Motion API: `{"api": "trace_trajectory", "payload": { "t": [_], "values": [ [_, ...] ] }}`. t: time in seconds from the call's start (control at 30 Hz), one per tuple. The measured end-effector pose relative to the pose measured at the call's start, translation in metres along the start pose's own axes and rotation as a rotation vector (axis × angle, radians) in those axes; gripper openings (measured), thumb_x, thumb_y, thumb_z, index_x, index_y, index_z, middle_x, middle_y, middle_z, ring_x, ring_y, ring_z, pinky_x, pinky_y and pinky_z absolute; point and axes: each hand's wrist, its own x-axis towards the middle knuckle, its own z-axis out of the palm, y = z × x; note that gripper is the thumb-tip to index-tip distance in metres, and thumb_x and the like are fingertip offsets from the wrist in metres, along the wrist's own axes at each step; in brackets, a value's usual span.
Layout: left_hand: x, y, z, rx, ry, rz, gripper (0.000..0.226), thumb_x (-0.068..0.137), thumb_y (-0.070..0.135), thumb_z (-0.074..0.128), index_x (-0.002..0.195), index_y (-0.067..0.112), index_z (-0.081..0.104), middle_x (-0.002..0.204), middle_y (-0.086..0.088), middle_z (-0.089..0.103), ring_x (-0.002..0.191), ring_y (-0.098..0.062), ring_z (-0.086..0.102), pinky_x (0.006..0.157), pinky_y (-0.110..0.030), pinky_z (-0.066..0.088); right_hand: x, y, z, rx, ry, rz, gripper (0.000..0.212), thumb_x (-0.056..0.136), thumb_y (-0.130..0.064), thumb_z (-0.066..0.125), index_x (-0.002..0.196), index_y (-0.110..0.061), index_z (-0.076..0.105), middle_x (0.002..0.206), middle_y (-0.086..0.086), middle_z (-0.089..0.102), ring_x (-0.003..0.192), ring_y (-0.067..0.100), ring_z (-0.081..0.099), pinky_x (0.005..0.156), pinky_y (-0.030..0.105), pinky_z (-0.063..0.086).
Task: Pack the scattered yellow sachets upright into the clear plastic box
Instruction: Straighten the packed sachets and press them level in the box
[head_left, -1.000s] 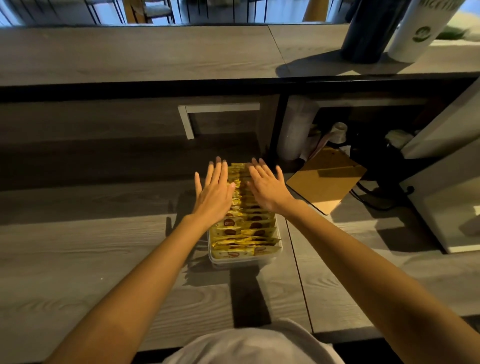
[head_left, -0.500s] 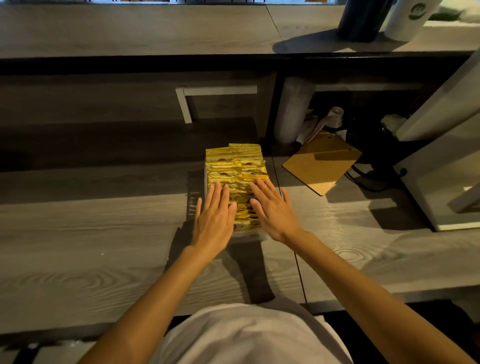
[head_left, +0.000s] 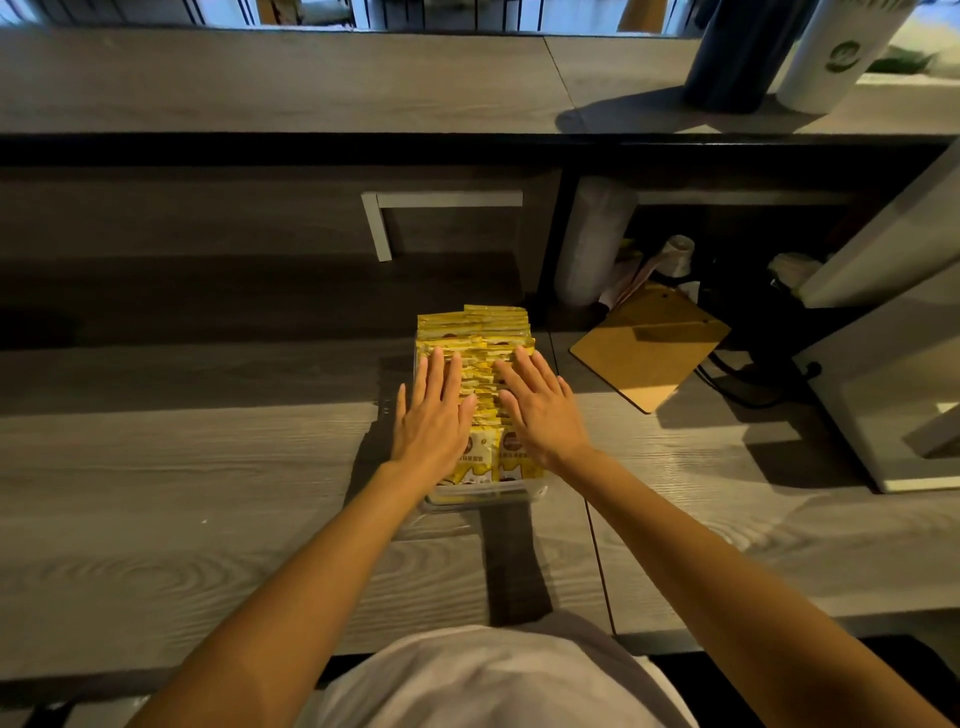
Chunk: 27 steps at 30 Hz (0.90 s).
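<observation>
We are at the tidying end of the packing. The sachets (head_left: 475, 332) stand on edge in the box (head_left: 485, 503), which sits on the wooden counter (head_left: 182, 467) right in front of us. They fill it from the near wall to the far one, in what looks like two rows side by side. Every sachet we can see is inside the box.

Our left hand (head_left: 434, 415) and right hand (head_left: 540, 410) lie flat on the tops of the packed rows, one on each side, fingers straight and a little spread. Neither hand grasps anything; both are released and simply rest or press on the packets.

We judge this step to be levelling. The nearest sachets show their printed faces and seem to lean, and the far ones stand a little proud and uneven. The next move calls for light, even pressure along the rows. After that we would nudge the near packets upright against the rest without buckling them. A brown board (head_left: 649, 348) lies to the right, apart from the box.
</observation>
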Motion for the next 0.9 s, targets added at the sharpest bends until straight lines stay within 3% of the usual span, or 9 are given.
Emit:
{"api": "trace_trajectory", "payload": {
  "t": [0.2, 0.33, 0.4, 0.43, 0.5, 0.63, 0.77, 0.83, 0.9],
  "values": [
    [-0.008, 0.001, -0.004, -0.074, 0.017, 0.025, 0.059, 0.099, 0.039, 0.017, 0.147, 0.02, -0.013, 0.156, -0.003, -0.018, 0.144, -0.019, -0.017, 0.118, -0.041, -0.001, -0.003, 0.001, -0.003, -0.001, 0.024, -0.024, 0.05, 0.101, -0.039, 0.021, 0.148, -0.026, 0.016, 0.159, -0.001, 0.003, 0.147, 0.018, -0.004, 0.118, 0.04, -0.002],
    [-0.019, 0.001, -0.012, -0.229, 0.085, 0.011, 0.056, 0.1, 0.034, 0.019, 0.148, 0.019, -0.005, 0.158, -0.003, -0.012, 0.145, -0.017, -0.012, 0.118, -0.035, 0.001, -0.014, 0.0, -0.008, 0.126, 0.086, -0.052, 0.049, 0.101, -0.035, 0.024, 0.147, -0.02, 0.022, 0.158, 0.0, 0.016, 0.147, 0.015, 0.007, 0.118, 0.035, -0.004],
    [-0.026, -0.001, -0.02, -0.298, 0.104, -0.038, 0.053, 0.101, 0.03, 0.02, 0.15, 0.015, 0.004, 0.158, -0.003, -0.007, 0.146, -0.02, -0.004, 0.117, -0.036, 0.01, -0.024, 0.003, -0.009, 0.248, 0.136, -0.047, 0.049, 0.1, -0.035, 0.027, 0.147, -0.019, 0.023, 0.157, 0.0, 0.02, 0.146, 0.014, 0.012, 0.117, 0.033, -0.003],
    [-0.029, -0.003, -0.024, -0.335, 0.102, -0.075, 0.053, 0.101, 0.028, 0.022, 0.15, 0.015, 0.006, 0.159, -0.004, -0.004, 0.146, -0.022, 0.004, 0.114, -0.037, 0.021, -0.031, 0.005, -0.01, 0.323, 0.157, -0.039, 0.052, 0.099, -0.039, 0.028, 0.147, -0.02, 0.023, 0.156, 0.0, 0.02, 0.145, 0.013, 0.013, 0.117, 0.033, -0.001],
    [-0.036, -0.008, -0.033, -0.45, 0.037, -0.199, 0.061, 0.1, 0.024, 0.031, 0.149, 0.021, -0.005, 0.159, -0.005, -0.002, 0.143, -0.028, 0.018, 0.101, -0.037, 0.039, -0.049, 0.011, -0.009, 0.457, 0.19, -0.041, 0.061, 0.092, -0.051, 0.027, 0.146, -0.025, 0.02, 0.157, -0.002, 0.017, 0.143, 0.008, 0.012, 0.118, 0.035, 0.005],
    [-0.045, -0.015, -0.038, -0.493, -0.191, -0.217, 0.084, 0.093, 0.028, 0.048, 0.146, 0.028, -0.018, 0.158, -0.002, -0.005, 0.145, -0.03, 0.009, 0.113, -0.053, 0.017, -0.079, 0.022, 0.002, 0.441, 0.166, -0.105, 0.068, 0.081, -0.061, 0.034, 0.138, -0.037, 0.004, 0.149, -0.021, 0.001, 0.139, 0.002, 0.004, 0.115, 0.03, 0.01],
    [-0.049, -0.02, -0.025, -0.399, -0.387, -0.175, 0.108, 0.083, 0.038, 0.062, 0.14, 0.027, -0.029, 0.158, -0.004, -0.01, 0.145, -0.03, 0.01, 0.114, -0.052, 0.024, -0.084, 0.029, 0.013, 0.393, 0.052, -0.029, 0.092, 0.084, -0.051, 0.056, 0.146, -0.026, -0.007, 0.157, -0.006, -0.008, 0.138, 0.002, -0.005, 0.117, 0.031, 0.009],
    [-0.052, -0.02, -0.019, -0.407, -0.353, -0.159, 0.106, 0.083, 0.04, 0.063, 0.144, 0.026, -0.023, 0.159, -0.006, -0.001, 0.144, -0.028, 0.014, 0.114, -0.05, 0.024, -0.086, 0.028, 0.018, 0.368, 0.028, -0.068, 0.09, 0.083, -0.054, 0.054, 0.142, -0.032, -0.01, 0.152, -0.012, -0.012, 0.14, 0.002, -0.009, 0.117, 0.031, 0.009],
    [-0.057, -0.016, -0.017, -0.492, -0.162, -0.116, 0.09, 0.085, 0.032, 0.063, 0.148, 0.022, 0.0, 0.155, -0.005, 0.018, 0.139, -0.025, 0.028, 0.108, -0.043, 0.031, -0.088, 0.023, 0.02, 0.429, 0.103, -0.089, 0.077, 0.08, -0.068, 0.04, 0.137, -0.041, -0.005, 0.148, -0.018, -0.011, 0.142, 0.004, -0.007, 0.115, 0.028, 0.01]
  ]
}}
